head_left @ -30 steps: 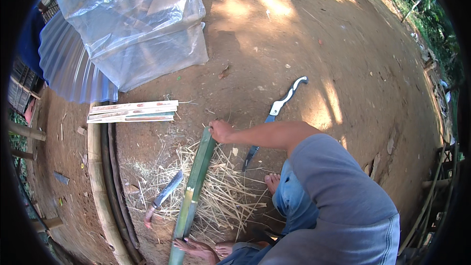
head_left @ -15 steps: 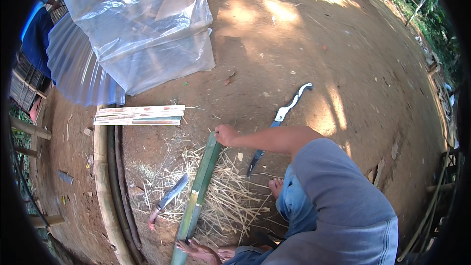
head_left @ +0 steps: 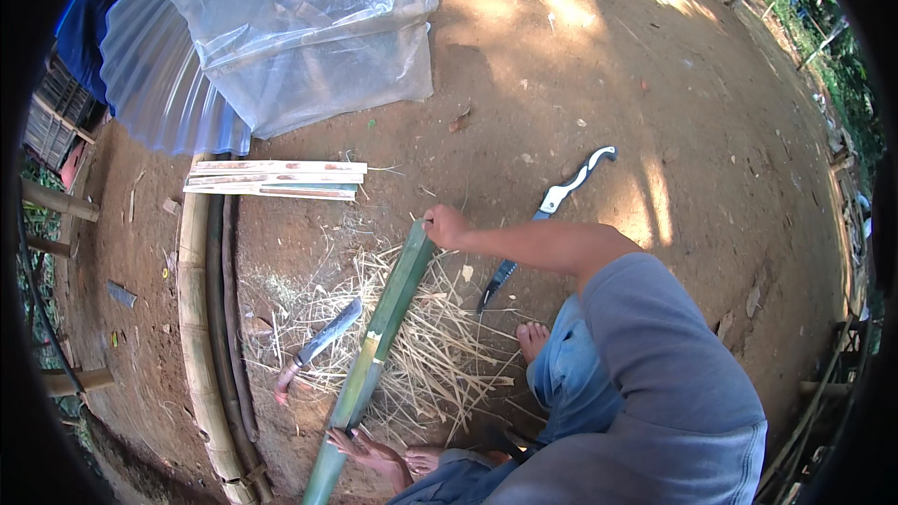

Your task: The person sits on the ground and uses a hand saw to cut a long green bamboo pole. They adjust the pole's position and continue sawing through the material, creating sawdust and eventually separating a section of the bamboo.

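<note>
A long green split-looking bamboo piece (head_left: 398,290) lies slanted across a heap of pale shavings (head_left: 440,346). My right hand (head_left: 447,226) is closed on its far end. At the near end, my left hand (head_left: 369,454) rests against the bamboo's side with its fingers spread. Left of the bamboo, a broad-bladed knife (head_left: 332,332) with a brown handle lies on the shavings, touched by neither hand. A folding-style saw (head_left: 559,194) with a white and black handle lies on the ground, its dark blade partly behind my right forearm.
Several split bamboo strips (head_left: 281,176) lie across long poles (head_left: 194,309) at the left. Clear plastic sheeting (head_left: 318,65) and a corrugated translucent panel (head_left: 168,75) stand beyond. A person in blue (head_left: 82,56) is at the far left edge. My bare foot (head_left: 532,340) is beside the shavings.
The view has tilted, so the whole scene sits higher and slightly right in the picture. My left hand's fingers look more spread on the bamboo; my right hand stays at its far end.
</note>
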`<state>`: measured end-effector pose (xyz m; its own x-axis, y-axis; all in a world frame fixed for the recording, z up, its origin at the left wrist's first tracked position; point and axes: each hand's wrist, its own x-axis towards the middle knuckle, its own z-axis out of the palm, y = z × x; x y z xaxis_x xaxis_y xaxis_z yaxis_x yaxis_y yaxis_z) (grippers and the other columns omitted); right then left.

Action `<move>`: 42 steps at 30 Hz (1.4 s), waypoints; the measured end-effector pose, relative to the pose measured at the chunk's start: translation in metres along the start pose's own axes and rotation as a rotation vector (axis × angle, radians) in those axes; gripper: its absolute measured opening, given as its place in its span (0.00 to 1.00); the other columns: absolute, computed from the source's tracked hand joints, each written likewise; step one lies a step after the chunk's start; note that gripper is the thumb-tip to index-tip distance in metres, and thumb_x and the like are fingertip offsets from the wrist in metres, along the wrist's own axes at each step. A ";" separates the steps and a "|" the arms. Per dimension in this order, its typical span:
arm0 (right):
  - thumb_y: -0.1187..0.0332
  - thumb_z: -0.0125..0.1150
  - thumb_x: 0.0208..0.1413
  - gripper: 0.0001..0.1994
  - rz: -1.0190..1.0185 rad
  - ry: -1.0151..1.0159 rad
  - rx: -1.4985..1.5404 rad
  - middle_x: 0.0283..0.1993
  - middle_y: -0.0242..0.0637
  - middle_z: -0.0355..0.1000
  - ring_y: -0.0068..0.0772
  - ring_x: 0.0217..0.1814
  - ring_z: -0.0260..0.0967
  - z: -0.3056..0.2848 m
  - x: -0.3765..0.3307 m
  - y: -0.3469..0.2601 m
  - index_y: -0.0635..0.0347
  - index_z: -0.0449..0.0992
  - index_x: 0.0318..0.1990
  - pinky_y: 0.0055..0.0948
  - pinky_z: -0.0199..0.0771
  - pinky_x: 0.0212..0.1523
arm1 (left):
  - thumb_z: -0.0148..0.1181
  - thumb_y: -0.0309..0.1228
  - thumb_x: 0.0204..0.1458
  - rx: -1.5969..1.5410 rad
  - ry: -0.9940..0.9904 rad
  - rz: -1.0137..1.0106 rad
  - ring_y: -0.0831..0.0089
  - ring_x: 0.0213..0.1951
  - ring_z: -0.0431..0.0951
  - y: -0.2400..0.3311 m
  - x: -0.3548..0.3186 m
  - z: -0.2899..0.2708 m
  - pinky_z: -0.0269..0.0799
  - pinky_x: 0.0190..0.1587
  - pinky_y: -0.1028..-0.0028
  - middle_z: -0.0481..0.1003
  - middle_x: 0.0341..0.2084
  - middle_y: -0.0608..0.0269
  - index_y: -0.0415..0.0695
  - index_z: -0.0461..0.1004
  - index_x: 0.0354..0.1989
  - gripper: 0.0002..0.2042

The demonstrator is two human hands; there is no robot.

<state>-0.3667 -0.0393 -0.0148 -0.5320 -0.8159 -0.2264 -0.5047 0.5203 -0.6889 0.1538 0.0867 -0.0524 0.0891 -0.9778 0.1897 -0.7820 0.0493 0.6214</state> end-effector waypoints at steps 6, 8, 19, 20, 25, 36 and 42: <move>0.66 0.62 0.56 0.09 0.002 -0.003 0.011 0.39 0.54 0.80 0.58 0.46 0.78 -0.004 -0.003 -0.003 0.60 0.84 0.37 0.49 0.76 0.51 | 0.47 0.49 0.69 -0.041 -0.004 -0.016 0.42 0.76 0.45 0.019 0.003 -0.004 0.33 0.76 0.43 0.59 0.71 0.40 0.31 0.62 0.69 0.32; 0.66 0.63 0.56 0.09 0.014 -0.004 0.007 0.40 0.53 0.80 0.58 0.46 0.78 -0.004 -0.003 -0.004 0.59 0.84 0.37 0.49 0.77 0.51 | 0.47 0.48 0.69 -0.046 -0.018 -0.012 0.42 0.76 0.45 0.016 0.002 -0.006 0.32 0.76 0.43 0.59 0.71 0.40 0.31 0.61 0.69 0.32; 0.64 0.62 0.58 0.11 0.036 0.040 0.026 0.36 0.52 0.80 0.55 0.43 0.79 0.007 0.003 0.002 0.59 0.85 0.41 0.47 0.77 0.47 | 0.45 0.50 0.69 0.127 -0.049 0.106 0.43 0.76 0.45 -0.032 -0.001 0.001 0.32 0.75 0.41 0.57 0.73 0.43 0.37 0.60 0.72 0.32; 0.64 0.63 0.58 0.11 0.037 0.047 0.029 0.36 0.52 0.80 0.55 0.43 0.79 0.009 0.004 0.003 0.59 0.85 0.41 0.47 0.77 0.47 | 0.45 0.50 0.69 0.178 -0.051 0.166 0.44 0.76 0.46 -0.045 -0.002 0.004 0.32 0.75 0.42 0.57 0.73 0.43 0.37 0.59 0.72 0.33; 0.64 0.63 0.57 0.11 0.032 0.048 0.019 0.36 0.51 0.80 0.53 0.41 0.80 0.007 0.001 0.006 0.60 0.85 0.40 0.47 0.77 0.46 | 0.45 0.51 0.69 0.079 0.005 0.017 0.45 0.76 0.46 0.008 -0.002 -0.001 0.35 0.76 0.43 0.54 0.74 0.42 0.36 0.57 0.73 0.33; 0.64 0.62 0.57 0.11 -0.084 0.080 0.034 0.37 0.54 0.79 0.58 0.43 0.78 0.008 -0.001 0.012 0.62 0.84 0.36 0.50 0.76 0.47 | 0.46 0.49 0.69 0.114 0.006 0.169 0.43 0.76 0.46 -0.037 -0.009 0.012 0.38 0.76 0.45 0.52 0.74 0.41 0.35 0.57 0.73 0.33; 0.64 0.61 0.58 0.11 -0.054 0.058 0.041 0.35 0.53 0.78 0.58 0.41 0.78 0.004 -0.001 0.007 0.60 0.84 0.36 0.51 0.75 0.46 | 0.46 0.48 0.69 0.029 -0.013 0.121 0.41 0.76 0.45 0.006 -0.006 -0.001 0.37 0.76 0.43 0.52 0.74 0.38 0.35 0.57 0.72 0.32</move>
<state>-0.3674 -0.0358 -0.0222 -0.5443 -0.8256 -0.1487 -0.5060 0.4645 -0.7268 0.1495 0.0931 -0.0494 -0.0147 -0.9677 0.2516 -0.8039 0.1611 0.5725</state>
